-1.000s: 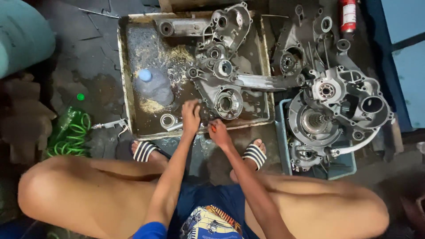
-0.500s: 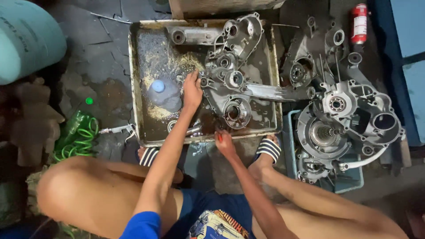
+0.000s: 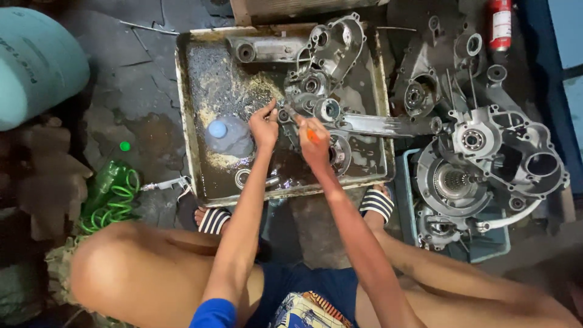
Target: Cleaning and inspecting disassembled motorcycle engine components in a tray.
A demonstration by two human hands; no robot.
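Note:
A grey engine case (image 3: 325, 91) lies in a shallow metal tray (image 3: 189, 109) of dark oily liquid. My left hand (image 3: 264, 126) reaches into the tray and pinches the case's near left edge. Close beside it, my right hand (image 3: 316, 146) is closed around a thin tool with an orange handle (image 3: 311, 135). The tool's tip points at the round bearing seats in the middle of the case. A long metal arm (image 3: 388, 124) sticks out of the case to the right.
A clear plastic bottle with a blue cap (image 3: 226, 135) lies in the tray's left half. More engine casings (image 3: 486, 152) sit right of it, over a blue crate (image 3: 486, 252). A green coiled hose (image 3: 112, 197), an air gun (image 3: 164, 182) and a teal cylinder (image 3: 36, 61) are at left, a red can (image 3: 500, 24) at top right.
Both hands moved from the tray's near edge up to the engine case. My right hand now shows an orange-handled tool. The view shifted slightly.

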